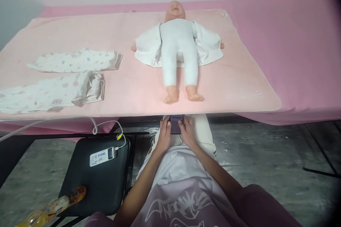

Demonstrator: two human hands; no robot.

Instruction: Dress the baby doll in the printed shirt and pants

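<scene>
Dark purple, a flat phone [176,125] sits between two bare hands in the lap, just below the near edge of the padded mat [128,95]. Left hand [165,135]: fingers close together, barely curled, lying along the phone's left side, thumb at the same edge. Right hand [188,133]: fingers slightly bent along the other side, thumb laid over the face of the phone. Both hands have hold of it, with little opening between thumb and fingers; fingertips beneath the phone are hidden, so grip there cannot be told. Forearms rest close to the body, over pale trousers [204,131] and a shirt [181,191] of white and dull purple with pale lettering. Beyond the hands, on the pale pink mat, a baby doll [179,46] lies face up, head away, bare feet near the mat's close edge. White garment on body and legs; a white jacket [147,44] lies open, sleeves over the arms, doll's hands showing at the cuffs. Left of the doll, two printed white garments [77,61] lie one nearer than the other. Deeper pink cloth [287,49] under the mat. Lower left, a black stool [98,181] bears a white power bank [102,156] with a cable [121,131] plugged in; a yellow-and-orange bottle [50,210] slants across the stool's near corner. Grey floor [239,149] below.
</scene>
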